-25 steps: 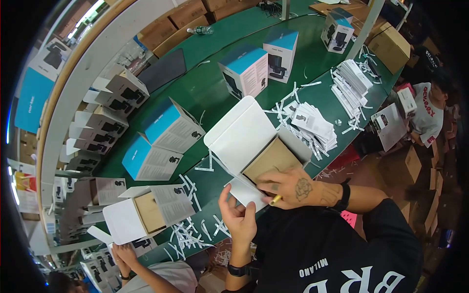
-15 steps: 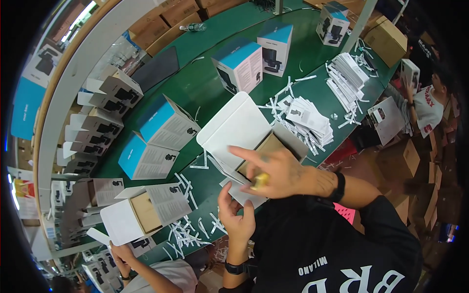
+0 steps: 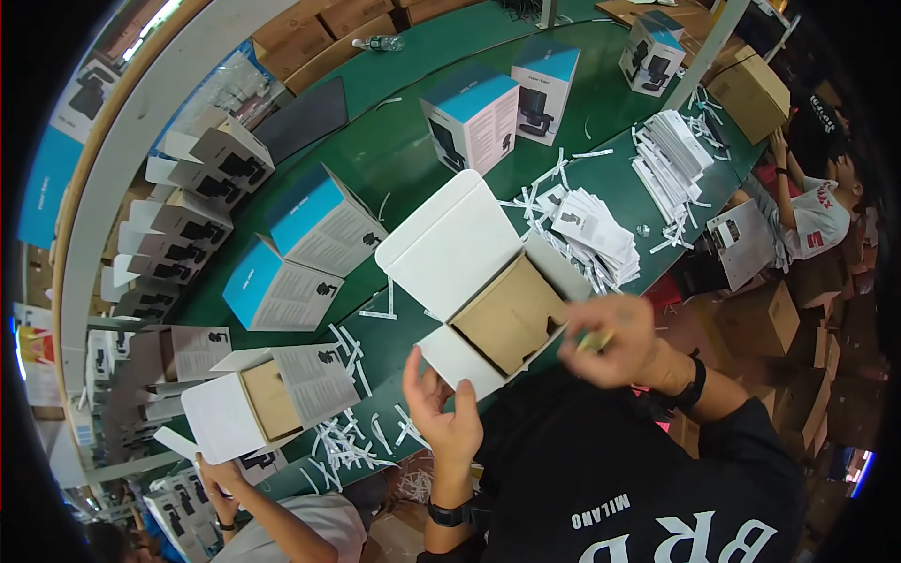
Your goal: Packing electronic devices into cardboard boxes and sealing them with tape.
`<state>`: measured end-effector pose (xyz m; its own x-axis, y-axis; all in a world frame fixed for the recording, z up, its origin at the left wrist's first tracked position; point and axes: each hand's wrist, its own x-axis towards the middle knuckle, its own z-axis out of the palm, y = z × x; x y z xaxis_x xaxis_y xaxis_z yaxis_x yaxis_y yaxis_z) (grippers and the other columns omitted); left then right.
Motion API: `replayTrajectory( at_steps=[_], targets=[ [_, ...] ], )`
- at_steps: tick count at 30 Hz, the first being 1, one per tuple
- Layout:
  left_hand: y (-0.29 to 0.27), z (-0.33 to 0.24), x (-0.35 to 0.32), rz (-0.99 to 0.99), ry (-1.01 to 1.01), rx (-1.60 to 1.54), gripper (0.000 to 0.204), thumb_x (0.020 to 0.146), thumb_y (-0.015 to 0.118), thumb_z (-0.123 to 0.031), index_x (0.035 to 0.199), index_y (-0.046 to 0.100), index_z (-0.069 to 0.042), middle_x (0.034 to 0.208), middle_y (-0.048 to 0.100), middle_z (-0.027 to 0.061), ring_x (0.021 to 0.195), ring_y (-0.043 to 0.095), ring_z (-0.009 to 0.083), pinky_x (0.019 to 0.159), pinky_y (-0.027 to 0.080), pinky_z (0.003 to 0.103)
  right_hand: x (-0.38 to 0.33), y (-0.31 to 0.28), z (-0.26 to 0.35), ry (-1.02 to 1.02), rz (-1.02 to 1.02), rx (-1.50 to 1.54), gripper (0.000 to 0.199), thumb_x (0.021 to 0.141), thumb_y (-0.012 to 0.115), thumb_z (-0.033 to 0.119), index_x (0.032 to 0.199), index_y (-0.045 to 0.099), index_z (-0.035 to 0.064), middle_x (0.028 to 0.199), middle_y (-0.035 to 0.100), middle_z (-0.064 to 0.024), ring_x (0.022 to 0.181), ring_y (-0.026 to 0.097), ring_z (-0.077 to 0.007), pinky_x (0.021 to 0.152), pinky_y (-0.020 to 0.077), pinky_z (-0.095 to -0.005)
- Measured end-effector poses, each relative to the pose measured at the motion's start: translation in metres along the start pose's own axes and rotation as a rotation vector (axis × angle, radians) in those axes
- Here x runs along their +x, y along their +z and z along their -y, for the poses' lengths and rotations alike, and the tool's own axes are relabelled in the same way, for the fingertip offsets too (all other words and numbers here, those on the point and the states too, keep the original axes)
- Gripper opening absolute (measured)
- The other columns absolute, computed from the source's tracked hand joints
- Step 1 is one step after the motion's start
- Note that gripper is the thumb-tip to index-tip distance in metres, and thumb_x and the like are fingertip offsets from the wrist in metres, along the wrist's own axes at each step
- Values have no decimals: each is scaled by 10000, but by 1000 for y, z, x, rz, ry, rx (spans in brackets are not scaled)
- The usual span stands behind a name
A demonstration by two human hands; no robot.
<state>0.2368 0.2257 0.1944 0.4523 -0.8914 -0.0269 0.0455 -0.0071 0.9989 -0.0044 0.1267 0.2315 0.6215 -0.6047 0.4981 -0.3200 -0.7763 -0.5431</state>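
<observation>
In front of me on the green bench stands an open white box (image 3: 449,246), its lid raised and its side flaps spread. A brown cardboard insert (image 3: 507,314) fills it, with a dark notch at its near right edge. My left hand (image 3: 445,413) is at the box's near left flap, thumb and fingers apart, some fingertips hidden by the flap. Just off the box's right side, my right hand (image 3: 615,338) is blurred by motion. Its fingers are curled around a small yellowish thing (image 3: 595,341) whose kind I cannot make out.
Leaflets (image 3: 596,230) and white paper strips (image 3: 347,446) lie around the box. Blue-and-white printed boxes (image 3: 469,122) stand behind it; opened ones (image 3: 305,235) stand left. A co-worker's hands (image 3: 221,483) are at another open box (image 3: 272,399). Another person (image 3: 812,211) is at the far right.
My right hand has moved right and away from over the box, still with the yellowish thing, uncovering the brown insert. My left hand has stayed near the flap, which now lies spread outward.
</observation>
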Motion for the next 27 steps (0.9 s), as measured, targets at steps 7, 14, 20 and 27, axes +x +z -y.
replayTrajectory(
  at_steps=[7,14,20,27],
  targets=[
    [31,-9,21,98,218,246,665,917,643,-36,1508,365,87,1465,529,309,1301,586,370,1090,454,445,-22,42,-53,810,-97,183,643,843,844,318,1318,528,21,1098,679,-146,912,684,-230,779,533,-323],
    [70,9,18,609,542,888,867,847,786,-259,1509,367,112,1597,304,369,1466,345,526,1169,335,585,-34,7,-36,826,84,238,580,902,764,280,1350,526,0,1100,698,-201,956,699,-369,839,538,-431],
    [73,16,19,638,597,993,931,838,803,-359,1501,369,129,1598,298,371,1474,330,530,1181,305,588,-35,-26,-39,637,339,139,448,938,680,197,1323,619,-24,946,720,-253,836,713,-403,759,563,-424],
    [76,8,20,659,582,1008,990,845,768,-496,1504,372,127,1610,288,355,1492,290,531,1199,253,607,-25,-40,-29,745,389,148,447,933,669,211,1318,658,-17,962,732,-256,828,723,-400,769,570,-426]
  ],
)
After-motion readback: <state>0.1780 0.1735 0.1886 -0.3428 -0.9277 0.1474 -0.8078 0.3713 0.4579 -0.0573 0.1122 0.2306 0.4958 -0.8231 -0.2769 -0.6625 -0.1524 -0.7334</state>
